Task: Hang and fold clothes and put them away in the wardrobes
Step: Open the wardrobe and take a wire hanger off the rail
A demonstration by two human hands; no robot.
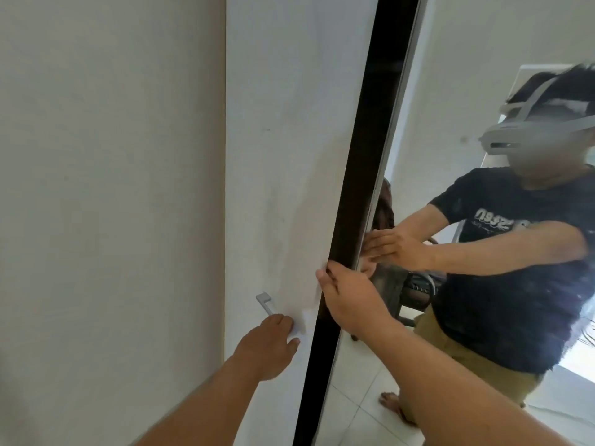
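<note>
Wardrobe door (283,156), white, stands shut before you beside a narrow dark gap. Your left hand (270,344) grips its handle (265,302); your right hand (346,299) curls round the mirrored door (457,91) edge.

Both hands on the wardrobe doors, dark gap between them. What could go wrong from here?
1. The right hand curls its fingers round the edge of the white wardrobe door, inside the dark gap. If the mirrored door closes, they could get pinched.
2. The left hand holds only the lower end of the small grey metal handle; a hard pull might make it slip.
</note>
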